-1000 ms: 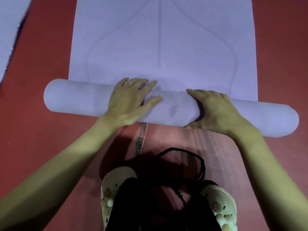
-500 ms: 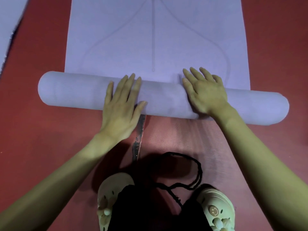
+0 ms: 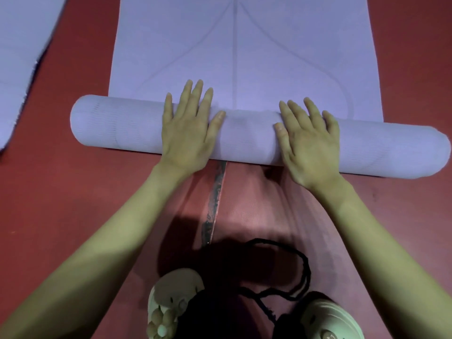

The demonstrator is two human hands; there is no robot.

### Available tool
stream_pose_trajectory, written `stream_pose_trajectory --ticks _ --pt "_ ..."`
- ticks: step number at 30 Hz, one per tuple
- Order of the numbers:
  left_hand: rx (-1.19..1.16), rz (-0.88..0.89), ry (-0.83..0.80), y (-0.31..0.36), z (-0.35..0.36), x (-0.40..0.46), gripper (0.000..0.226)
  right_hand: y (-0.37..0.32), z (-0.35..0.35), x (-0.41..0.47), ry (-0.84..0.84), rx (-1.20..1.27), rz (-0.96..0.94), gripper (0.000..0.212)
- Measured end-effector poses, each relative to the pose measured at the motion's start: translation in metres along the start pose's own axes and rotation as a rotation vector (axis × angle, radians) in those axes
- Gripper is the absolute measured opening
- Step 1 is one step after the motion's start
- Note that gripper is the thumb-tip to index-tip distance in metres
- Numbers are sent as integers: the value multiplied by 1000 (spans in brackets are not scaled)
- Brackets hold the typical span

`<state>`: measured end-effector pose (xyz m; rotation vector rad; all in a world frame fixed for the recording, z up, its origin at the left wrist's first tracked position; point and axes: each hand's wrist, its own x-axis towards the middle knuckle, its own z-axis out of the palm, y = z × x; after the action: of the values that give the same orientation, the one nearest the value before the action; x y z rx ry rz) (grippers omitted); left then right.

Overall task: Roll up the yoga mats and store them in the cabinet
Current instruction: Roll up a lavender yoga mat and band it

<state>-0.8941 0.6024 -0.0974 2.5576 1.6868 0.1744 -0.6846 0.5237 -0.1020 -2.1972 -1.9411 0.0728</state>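
Observation:
A lilac yoga mat (image 3: 244, 52) lies on the red floor, its near part wound into a thick roll (image 3: 117, 128) that runs from left to right across the view. The flat part stretches away from me, marked with thin curved lines. My left hand (image 3: 188, 128) lies flat on top of the roll left of centre, fingers straight and reaching over the far side. My right hand (image 3: 308, 143) presses on the roll right of centre, fingers spread and straight.
A second lilac mat (image 3: 19, 57) lies flat at the far left. A dark worn strip (image 3: 215, 199) runs along the red floor (image 3: 61, 204) toward me. My two pale clogs (image 3: 171, 304) and a black cord (image 3: 293, 272) are at the bottom.
The roll has moved away from me over the flat mat. Both hands went from gripping its near side to lying flat on top with fingers straightened.

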Motion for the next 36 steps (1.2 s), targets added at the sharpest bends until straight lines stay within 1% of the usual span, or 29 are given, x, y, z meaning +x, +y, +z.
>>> stream_pose_trajectory --ticks 3,7,12,14,16,18,20,22,25,27,29,33,36 --pt "1 -61 25 -6 0 -17 64 2 1 14 -8 -10 2 57" --pt "31 -28 -25 -17 2 -24 66 2 1 26 -30 6 9 62" --pt "1 -39 -58 -18 -4 8 70 1 -6 18 -109 111 -123 61" --pt "10 -58 -75 -18 -5 25 67 -3 -5 11 -93 84 -152 64" --pt "-3 -85 -80 -18 -3 40 63 -5 -1 14 -70 44 -148 67" --pt "-15 -86 -68 -17 -2 51 65 -3 2 26 -74 31 -110 71" --pt "-13 -43 -71 -19 -4 55 69 0 3 36 -92 27 -98 80" --pt "-18 26 -102 -23 -8 51 75 2 2 40 -123 12 -129 96" --pt "5 141 -125 -31 -11 36 98 4 1 45 -189 -46 -145 118" --pt "47 216 -110 -38 -10 34 111 4 2 49 -186 -113 -136 126" --pt "67 242 -97 -44 -10 42 115 3 3 57 -182 -162 -126 124" --pt "1 215 -67 -42 -13 52 112 0 -6 77 -209 -140 -74 103" --pt "-43 206 -19 -40 -14 49 109 2 -11 78 -200 -122 -66 96"
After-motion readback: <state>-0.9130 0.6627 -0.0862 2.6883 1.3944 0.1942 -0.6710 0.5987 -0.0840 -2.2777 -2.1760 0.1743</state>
